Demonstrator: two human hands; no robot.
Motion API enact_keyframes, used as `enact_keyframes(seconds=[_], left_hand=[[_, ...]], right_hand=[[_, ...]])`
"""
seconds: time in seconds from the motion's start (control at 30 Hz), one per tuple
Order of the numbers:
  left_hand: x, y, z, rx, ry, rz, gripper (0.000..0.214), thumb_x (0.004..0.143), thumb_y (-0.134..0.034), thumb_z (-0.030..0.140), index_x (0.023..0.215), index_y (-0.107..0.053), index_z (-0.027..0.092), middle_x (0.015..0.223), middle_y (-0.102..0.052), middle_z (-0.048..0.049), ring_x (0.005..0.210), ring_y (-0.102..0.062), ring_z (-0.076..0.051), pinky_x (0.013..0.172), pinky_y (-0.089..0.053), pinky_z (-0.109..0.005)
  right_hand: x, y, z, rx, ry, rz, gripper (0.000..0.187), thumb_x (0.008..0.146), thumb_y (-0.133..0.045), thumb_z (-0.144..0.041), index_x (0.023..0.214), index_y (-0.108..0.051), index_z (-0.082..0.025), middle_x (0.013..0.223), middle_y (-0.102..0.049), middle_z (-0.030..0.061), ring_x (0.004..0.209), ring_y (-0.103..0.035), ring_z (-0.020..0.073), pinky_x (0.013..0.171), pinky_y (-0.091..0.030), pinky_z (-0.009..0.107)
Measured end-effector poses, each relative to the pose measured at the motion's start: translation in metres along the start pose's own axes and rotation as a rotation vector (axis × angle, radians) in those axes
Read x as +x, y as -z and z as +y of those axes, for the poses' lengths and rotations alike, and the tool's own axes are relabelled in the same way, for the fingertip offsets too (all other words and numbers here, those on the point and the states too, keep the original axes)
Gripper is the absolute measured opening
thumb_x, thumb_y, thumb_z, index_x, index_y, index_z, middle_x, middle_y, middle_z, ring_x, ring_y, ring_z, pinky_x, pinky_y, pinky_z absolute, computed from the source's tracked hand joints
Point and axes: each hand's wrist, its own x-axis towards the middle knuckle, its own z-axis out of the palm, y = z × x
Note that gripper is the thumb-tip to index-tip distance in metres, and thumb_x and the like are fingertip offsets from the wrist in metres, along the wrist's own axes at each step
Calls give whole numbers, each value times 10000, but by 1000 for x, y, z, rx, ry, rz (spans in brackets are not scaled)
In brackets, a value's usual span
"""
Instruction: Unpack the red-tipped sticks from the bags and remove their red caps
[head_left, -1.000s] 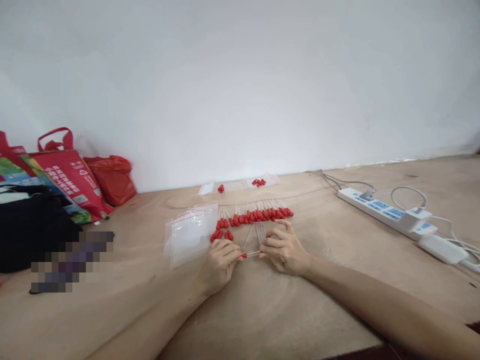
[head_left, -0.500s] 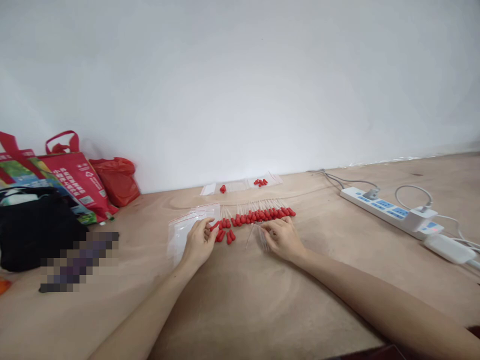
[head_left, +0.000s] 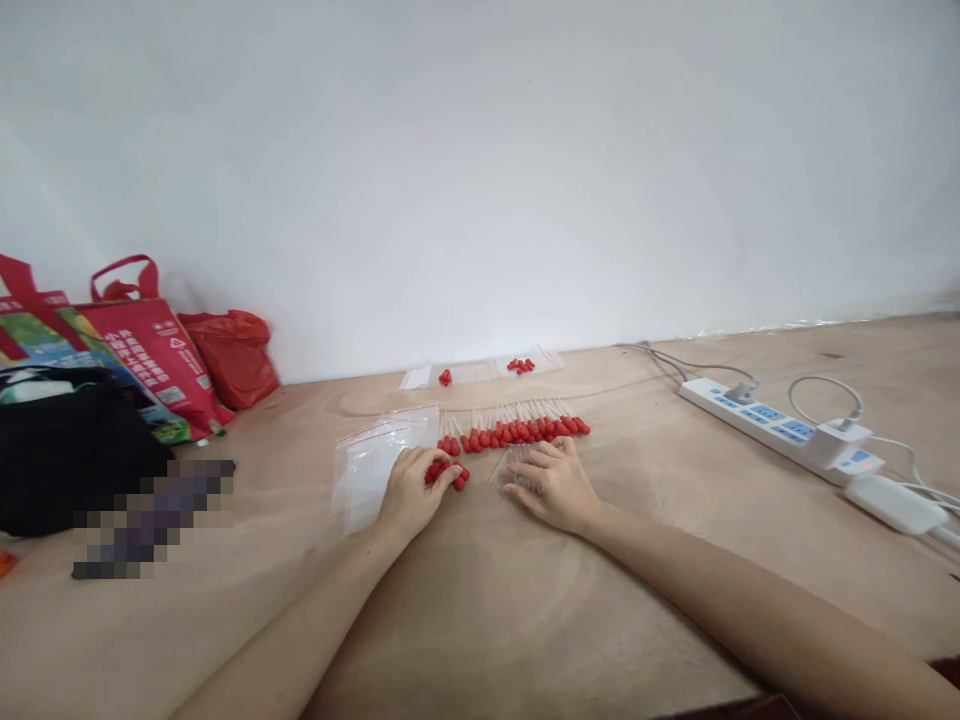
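Note:
A row of clear droppers with red bulbs [head_left: 525, 430] lies on the wooden table [head_left: 480, 600]. Just in front of it are a few loose red bulbs [head_left: 459, 478] and several bare clear tubes [head_left: 501, 462]. My left hand [head_left: 412, 492] rests on the loose bulbs, its fingers curled around one of them. To its right, my right hand [head_left: 551, 485] lies with its fingers spread flat over the bare tubes. A stack of clear zip bags [head_left: 371, 460] sits directly left of my left hand.
Two filled zip bags [head_left: 480, 371] lie by the wall. A white power strip [head_left: 780, 428] with plugs and cables is at the right. Red shopping bags [head_left: 157, 350] and a black bag [head_left: 67, 450] stand at the left.
Both hands left the dropper they held together near me. They moved forward, the left onto the loose red bulbs and the right onto the bare tubes.

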Motion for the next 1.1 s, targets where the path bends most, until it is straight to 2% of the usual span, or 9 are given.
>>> enact_keyframes(seconds=[0.13,0.33,0.5,0.7,0.83,0.97,1.03,1.1], left_hand=[[6,2,1,66,11,-16,125,770,-526,294,774,-593,189,792,-606,-25,792,-515,-186,750,-392,-335],[39,-1,14,249,127,-171,203,730,-544,407,729,-632,224,824,-606,-31,870,-505,-235,772,-362,-377],[62,-14,21,334,231,-269,333,705,-510,531,659,-641,228,841,-600,-53,917,-492,-267,793,-349,-407],[67,-24,18,364,255,-287,353,685,-519,543,614,-653,224,858,-604,-72,925,-496,-280,785,-359,-396],[69,-21,19,355,283,-281,331,698,-518,507,603,-653,219,829,-621,-67,892,-519,-268,754,-375,-371],[63,-8,25,348,333,-244,328,756,-467,429,572,-633,214,703,-623,-53,834,-543,-252,710,-385,-348],[51,0,30,326,294,-171,284,773,-459,391,635,-629,210,770,-628,-49,860,-536,-240,731,-382,-345],[34,4,35,258,138,-55,230,779,-474,355,676,-606,198,807,-621,-41,855,-531,-221,753,-377,-346]], right_hand=[[2,5,-2,19,-3,-76,265,796,-494,-443,911,-622,-242,843,-616,21,805,-477,160,789,-222,377],[2,8,-2,13,-25,-148,386,771,-474,-527,962,-606,-219,910,-580,55,871,-466,187,840,-216,417],[3,10,-2,-17,-29,-184,373,750,-505,-500,973,-593,-214,927,-572,54,879,-463,194,857,-209,434],[2,12,-3,-32,-36,-216,306,740,-526,-423,952,-586,-209,973,-570,48,919,-454,207,859,-210,442],[1,15,-2,-26,-37,-222,356,737,-520,-462,980,-582,-208,1011,-555,61,936,-453,215,860,-216,441],[-2,18,1,16,-48,-167,411,745,-498,-510,1024,-572,-219,1033,-545,71,943,-460,219,858,-231,433],[-2,17,5,40,-98,-114,368,773,-488,-460,1033,-567,-212,1000,-558,72,915,-473,209,830,-264,407],[-2,17,8,49,-154,-30,327,808,-463,-377,1065,-547,-194,973,-564,79,895,-480,199,798,-295,375]])
